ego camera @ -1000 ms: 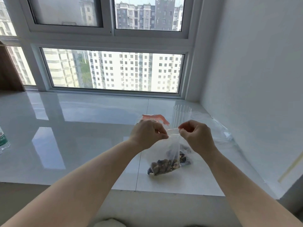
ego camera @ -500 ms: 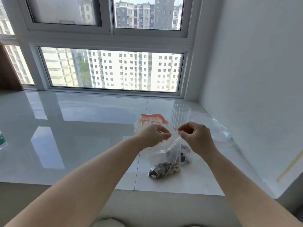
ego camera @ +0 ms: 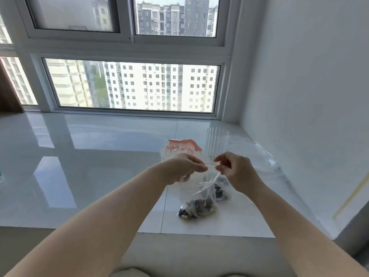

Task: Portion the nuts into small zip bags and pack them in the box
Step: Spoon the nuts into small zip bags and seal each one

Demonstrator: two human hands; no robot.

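A small clear zip bag (ego camera: 196, 198) with dark nuts at its bottom hangs just above the white sill. My left hand (ego camera: 182, 168) pinches the left end of its top strip. My right hand (ego camera: 234, 169) pinches the right end, so the strip is stretched between the two. Behind it on the sill lies a second small bag of nuts (ego camera: 220, 193), partly hidden by my right hand. Farther back stands a larger clear bag with an orange-red top (ego camera: 180, 147).
A ribbed clear plastic cup (ego camera: 216, 142) stands behind my hands. Crumpled clear plastic sheeting (ego camera: 265, 162) lies along the right wall. The glossy white sill (ego camera: 89, 166) stretches left; its front edge runs just below the bag. A window closes off the back.
Both hands have turned the bag's top so the strip now runs thin between my fingertips. The bag has twisted and creased, and the nuts hang lower.
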